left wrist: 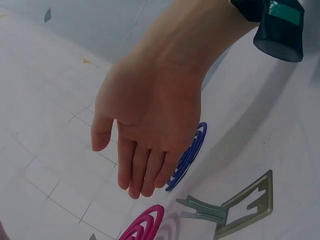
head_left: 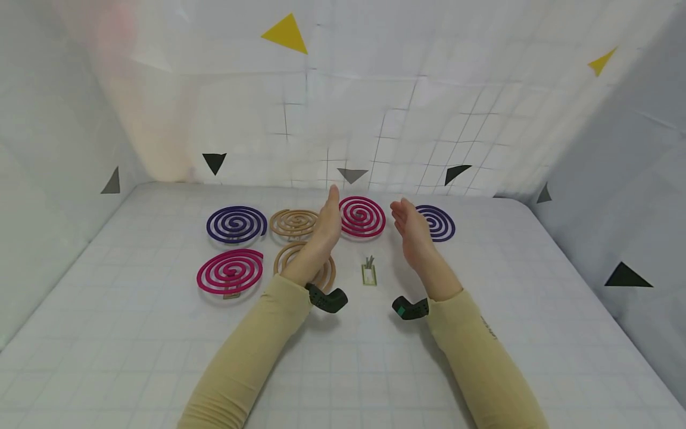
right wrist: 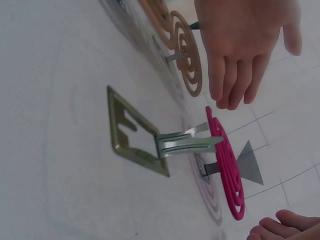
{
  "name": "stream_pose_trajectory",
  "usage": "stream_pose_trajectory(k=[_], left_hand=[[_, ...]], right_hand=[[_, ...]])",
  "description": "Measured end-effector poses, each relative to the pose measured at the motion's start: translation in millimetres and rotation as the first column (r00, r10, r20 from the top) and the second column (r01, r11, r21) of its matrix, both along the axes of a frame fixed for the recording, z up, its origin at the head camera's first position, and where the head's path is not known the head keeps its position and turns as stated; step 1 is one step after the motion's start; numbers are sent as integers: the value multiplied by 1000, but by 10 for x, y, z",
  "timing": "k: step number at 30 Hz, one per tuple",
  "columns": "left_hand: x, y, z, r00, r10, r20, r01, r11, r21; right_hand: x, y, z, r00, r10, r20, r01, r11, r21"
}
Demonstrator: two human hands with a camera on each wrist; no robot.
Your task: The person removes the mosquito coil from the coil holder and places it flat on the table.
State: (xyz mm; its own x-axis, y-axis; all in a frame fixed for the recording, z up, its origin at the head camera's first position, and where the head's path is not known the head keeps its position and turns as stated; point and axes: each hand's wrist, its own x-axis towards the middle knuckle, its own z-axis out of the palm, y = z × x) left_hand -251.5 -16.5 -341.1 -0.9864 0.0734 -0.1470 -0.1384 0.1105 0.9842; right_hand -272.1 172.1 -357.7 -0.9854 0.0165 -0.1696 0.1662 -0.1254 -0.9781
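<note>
The counter (head_left: pixel 348 375) spreads before me. Were my left wrist to dip, it might, I judge, jar the front tan coil (head_left: pixel 332 269), partly hidden behind it in the head view; an inward sweep could shift the stand (head_left: pixel 368 266), which sits between my wrists, nearer me than my palms. My left hand (head_left: pixel 326 226) and right hand (head_left: pixel 412 232) are empty, fingers straight, palms facing. Farther off, the pink coil (head_left: pixel 362 216) shows between them; my right hand partly covers the blue coil (head_left: pixel 442 224).
</note>
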Motion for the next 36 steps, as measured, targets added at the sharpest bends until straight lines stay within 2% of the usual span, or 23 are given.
stream_pose_trajectory(k=[9,20,36], left_hand=[[28,9,-22,999,-24,-27,24,1000,15],[16,19,-47,999,-32,16,32,999,8],[-15,19,-68,999,-29,24,29,999,-13]], right_hand=[[-12,-6,-85,1000,9,-20,-9,1000,4],[-40,-27,-171,999,35,14,-35,999,-11],[-23,-19,-156,998,48,33,-49,998,35]])
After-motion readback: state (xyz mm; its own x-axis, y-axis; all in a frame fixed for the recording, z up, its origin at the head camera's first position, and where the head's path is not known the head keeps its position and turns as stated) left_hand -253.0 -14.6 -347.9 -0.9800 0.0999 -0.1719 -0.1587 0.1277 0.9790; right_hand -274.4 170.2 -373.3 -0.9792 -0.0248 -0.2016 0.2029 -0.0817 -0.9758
